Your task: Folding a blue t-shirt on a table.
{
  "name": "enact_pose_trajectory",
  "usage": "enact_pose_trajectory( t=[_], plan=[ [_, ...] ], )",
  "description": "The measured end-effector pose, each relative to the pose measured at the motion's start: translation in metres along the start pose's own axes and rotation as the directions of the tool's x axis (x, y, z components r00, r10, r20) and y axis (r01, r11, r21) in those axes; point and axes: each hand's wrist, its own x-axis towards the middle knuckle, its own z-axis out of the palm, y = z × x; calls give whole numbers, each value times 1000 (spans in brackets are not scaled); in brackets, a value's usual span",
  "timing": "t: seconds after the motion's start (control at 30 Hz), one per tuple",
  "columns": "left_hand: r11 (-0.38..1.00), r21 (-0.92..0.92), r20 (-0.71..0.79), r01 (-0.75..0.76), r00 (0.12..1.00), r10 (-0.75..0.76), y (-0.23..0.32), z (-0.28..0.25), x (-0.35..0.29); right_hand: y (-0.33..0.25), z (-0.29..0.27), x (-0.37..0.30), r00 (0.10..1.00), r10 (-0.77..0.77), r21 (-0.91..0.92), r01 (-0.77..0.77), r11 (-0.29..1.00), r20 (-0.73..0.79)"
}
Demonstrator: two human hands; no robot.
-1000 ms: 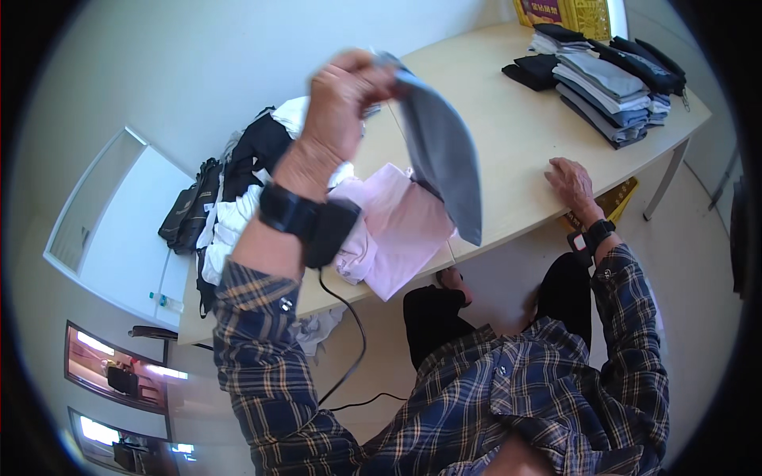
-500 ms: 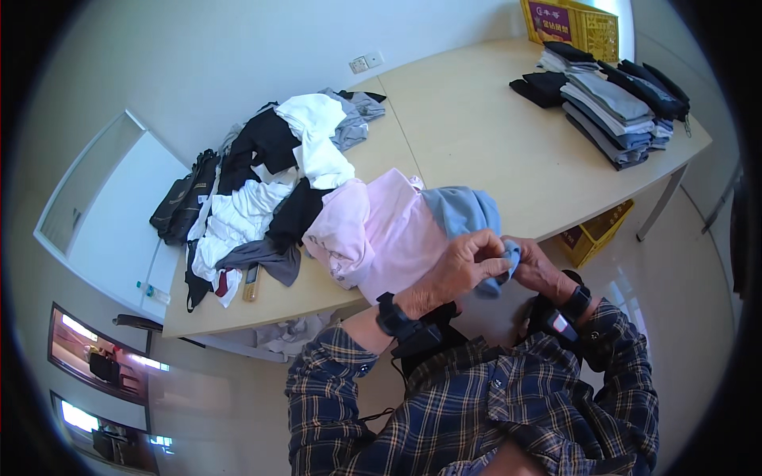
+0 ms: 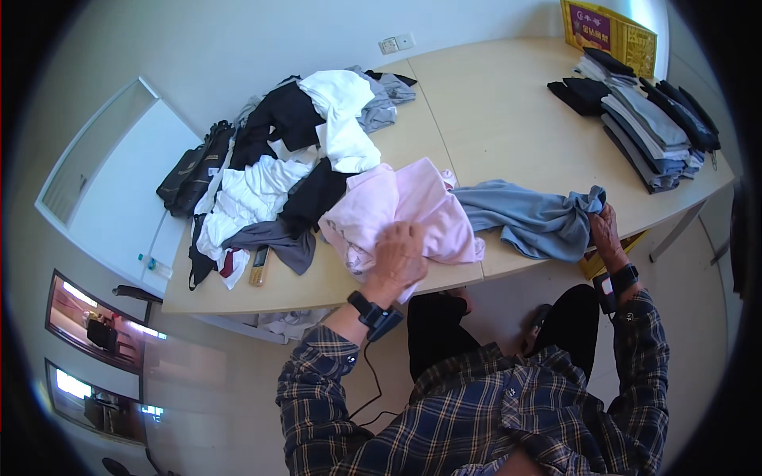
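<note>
A blue-grey garment lies stretched out to the right along the table's near edge. My right hand is closed on its bunched far-right end. To its left is a pink garment with a small print, partly overlapping the blue-grey cloth. My left hand rests on the pink garment near the table edge. Its fingers look curled into the cloth, with the fingertips hidden.
A heap of white shirts, black and grey clothes fills the table's left side, beside a black bag and a phone. Folded clothes are stacked at the right. Behind them stands a yellow crate.
My hands have moved apart. The right one has drawn the end of the blue-grey garment out to the right; the left has let go of it and moved left onto the pink garment.
</note>
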Motion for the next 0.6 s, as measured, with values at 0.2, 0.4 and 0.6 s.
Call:
enact_pose_trajectory(
  t=[0.2,0.4,0.6],
  plan=[
    [998,-58,133,35,991,-27,-86,4,14,-3,-7,-2,997,-42,-104,49,993,70],
    [973,-205,165,107,984,-74,-141,-7,19,-6,-9,1,992,-115,-262,97,960,-55],
    [894,-249,19,372,925,-379,-196,-22,16,-11,-4,-1,988,-99,-238,69,969,-117]
  ],
)
